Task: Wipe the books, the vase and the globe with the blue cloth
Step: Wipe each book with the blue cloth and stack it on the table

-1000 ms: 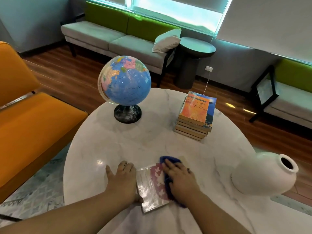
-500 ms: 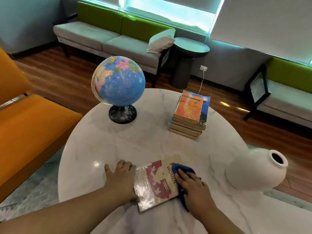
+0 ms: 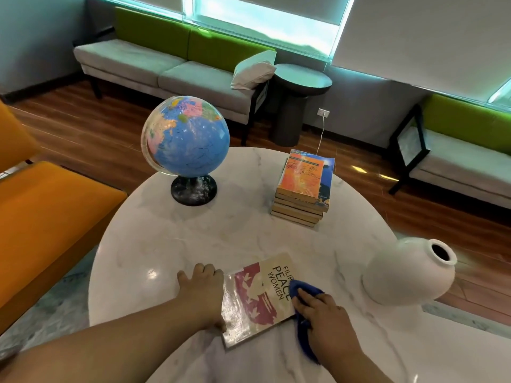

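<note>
Head view: thin glossy book [image 3: 257, 297] is lying flat at lower centre on the marble table [image 3: 166, 239]. Judging it light and slick, likely sliding under wiping, so it's being pinned at the edge. Left hand [image 3: 203, 295] is bracing its left edge, palm down, gripping nothing. Right hand [image 3: 325, 313] is pressing the soft blue cloth [image 3: 302, 331] at the book's right edge, fingers laid over it.

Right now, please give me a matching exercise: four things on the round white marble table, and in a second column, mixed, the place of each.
Things: 1 blue globe on a black base; 2 white ceramic vase; 3 stack of paperback books; 4 blue cloth.
Places: A under the right hand; B far left of the table; C near right edge; D far right.
Pairs: 1-B; 2-C; 3-D; 4-A.
</note>
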The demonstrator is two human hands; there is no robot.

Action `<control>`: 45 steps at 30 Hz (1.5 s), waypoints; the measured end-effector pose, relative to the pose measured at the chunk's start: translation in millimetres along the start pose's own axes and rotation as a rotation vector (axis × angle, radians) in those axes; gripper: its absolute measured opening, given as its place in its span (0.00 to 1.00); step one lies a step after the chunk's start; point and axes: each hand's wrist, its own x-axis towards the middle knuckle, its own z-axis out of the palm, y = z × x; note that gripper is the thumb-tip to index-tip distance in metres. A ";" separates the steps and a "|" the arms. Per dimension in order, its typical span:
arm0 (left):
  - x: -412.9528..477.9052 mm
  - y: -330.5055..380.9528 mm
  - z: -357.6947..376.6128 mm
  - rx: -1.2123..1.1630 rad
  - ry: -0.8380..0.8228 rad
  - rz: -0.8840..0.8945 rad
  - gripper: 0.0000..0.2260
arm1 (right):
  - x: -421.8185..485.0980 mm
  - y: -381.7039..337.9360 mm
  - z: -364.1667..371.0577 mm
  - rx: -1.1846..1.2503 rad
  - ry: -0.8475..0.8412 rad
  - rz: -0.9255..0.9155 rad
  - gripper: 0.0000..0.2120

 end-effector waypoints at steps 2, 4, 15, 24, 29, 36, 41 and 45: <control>1.3 1.4 -1.2 -0.006 0.000 -0.004 0.43 | -4.1 -8.2 1.4 -0.005 -0.141 -0.025 0.26; 2.3 1.3 -3.8 0.001 0.000 -0.003 0.43 | -6.2 -10.9 5.2 -0.027 -0.165 -0.040 0.31; 11.8 3.2 -9.9 0.001 -0.020 -0.017 0.37 | -0.6 2.2 -5.5 0.095 -0.094 0.224 0.25; 13.3 -12.3 -43.4 -0.559 -0.033 0.088 0.09 | 13.1 12.3 -24.8 0.510 -0.153 0.477 0.13; 1.3 -15.8 -76.3 -0.594 0.153 0.133 0.05 | 7.3 11.8 -59.8 1.023 -0.090 0.530 0.14; -14.8 -18.0 -113.6 -0.836 0.332 0.173 0.05 | 4.1 3.0 -77.3 1.358 -0.246 0.512 0.16; -13.0 2.9 -108.0 -1.292 0.250 0.134 0.07 | 8.4 -3.3 -76.6 1.432 -0.249 0.491 0.28; 1.5 27.1 -102.7 -1.656 0.087 0.026 0.10 | 14.9 -5.0 -77.4 1.641 -0.192 0.424 0.24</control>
